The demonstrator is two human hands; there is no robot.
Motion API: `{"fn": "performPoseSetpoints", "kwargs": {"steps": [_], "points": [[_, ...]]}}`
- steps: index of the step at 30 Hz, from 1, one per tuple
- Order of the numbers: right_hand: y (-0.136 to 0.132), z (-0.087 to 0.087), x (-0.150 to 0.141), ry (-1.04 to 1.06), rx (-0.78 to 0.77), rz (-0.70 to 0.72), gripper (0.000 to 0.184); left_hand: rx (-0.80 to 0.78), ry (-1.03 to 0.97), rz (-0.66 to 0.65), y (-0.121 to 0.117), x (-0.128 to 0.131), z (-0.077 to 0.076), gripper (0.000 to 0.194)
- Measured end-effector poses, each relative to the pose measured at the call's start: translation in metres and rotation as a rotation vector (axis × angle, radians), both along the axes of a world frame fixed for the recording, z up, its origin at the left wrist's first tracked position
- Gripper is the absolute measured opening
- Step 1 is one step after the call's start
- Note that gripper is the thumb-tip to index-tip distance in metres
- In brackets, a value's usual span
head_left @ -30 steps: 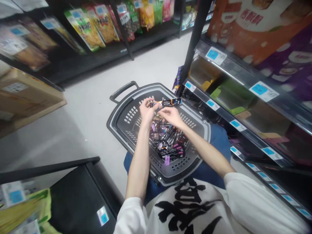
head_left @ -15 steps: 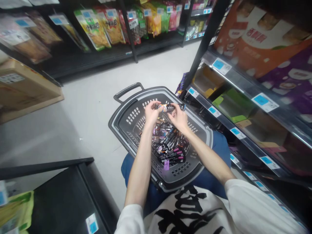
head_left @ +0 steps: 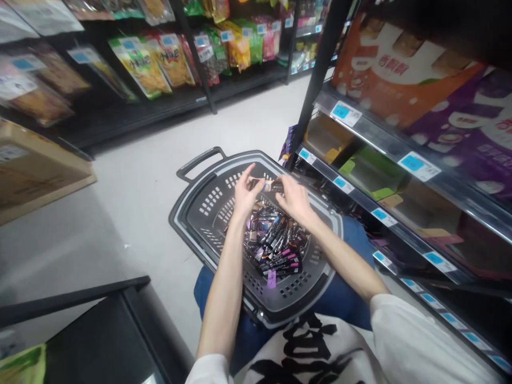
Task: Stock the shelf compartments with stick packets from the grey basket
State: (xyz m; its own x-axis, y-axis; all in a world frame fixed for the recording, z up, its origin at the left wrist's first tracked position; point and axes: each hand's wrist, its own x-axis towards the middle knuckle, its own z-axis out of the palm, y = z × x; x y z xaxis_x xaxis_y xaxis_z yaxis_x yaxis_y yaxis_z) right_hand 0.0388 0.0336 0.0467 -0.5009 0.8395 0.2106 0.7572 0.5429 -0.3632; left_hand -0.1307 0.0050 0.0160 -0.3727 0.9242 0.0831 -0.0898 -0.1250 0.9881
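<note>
Between my hands, over the far part of a dark grey shopping basket, is a slim black packet with a small orange, white and blue patch. My left hand pinches its left end, the index finger raised. My right hand has its fingers closed on the right end. Beneath my hands, many slim black packets lie heaped in the basket, some with pink or purple ends. A purple tag sticks out on the near side. The basket rests on my lap, its handle folded outward at the far left.
Shelves with price labels and orange and purple boxes rise close on my right. Bagged snacks hang on a black rack ahead. A cardboard box stands at left, and a black shelf frame at lower left.
The view has shifted slightly, so the basket sits lower and further left. My left index finger has lifted off the packet, and my right hand now covers more of its right end.
</note>
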Motion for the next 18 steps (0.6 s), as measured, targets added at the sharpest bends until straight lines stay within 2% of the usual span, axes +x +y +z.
{"fn": "performPoseSetpoints", "kwargs": {"steps": [3, 5, 7, 9, 12, 15, 18], "points": [[0.030, 0.027, 0.024, -0.017, -0.012, 0.053, 0.033, 0.004, 0.082, -0.109, -0.002, 0.004, 0.001, 0.066], [0.059, 0.036, 0.048, -0.009, -0.010, 0.142, 0.033, -0.011, 0.309, -0.144, -0.005, 0.006, 0.002, 0.064], [0.087, 0.032, 0.075, -0.010, -0.026, 0.187, 0.030, 0.002, 0.640, -0.185, -0.007, 0.008, 0.001, 0.063], [0.109, 0.015, 0.099, -0.030, -0.075, 0.195, 0.029, 0.023, 0.917, -0.278, -0.007, 0.012, -0.004, 0.061], [0.130, -0.029, 0.122, -0.065, -0.183, 0.251, 0.031, 0.042, 1.141, -0.450, -0.005, 0.022, -0.016, 0.057], [0.146, -0.077, 0.127, -0.103, -0.251, 0.269, 0.032, 0.058, 1.272, -0.561, -0.005, 0.034, -0.024, 0.061], [0.166, -0.115, 0.120, -0.109, -0.222, 0.210, 0.037, 0.047, 1.361, -0.611, -0.006, 0.039, -0.023, 0.072]]}}
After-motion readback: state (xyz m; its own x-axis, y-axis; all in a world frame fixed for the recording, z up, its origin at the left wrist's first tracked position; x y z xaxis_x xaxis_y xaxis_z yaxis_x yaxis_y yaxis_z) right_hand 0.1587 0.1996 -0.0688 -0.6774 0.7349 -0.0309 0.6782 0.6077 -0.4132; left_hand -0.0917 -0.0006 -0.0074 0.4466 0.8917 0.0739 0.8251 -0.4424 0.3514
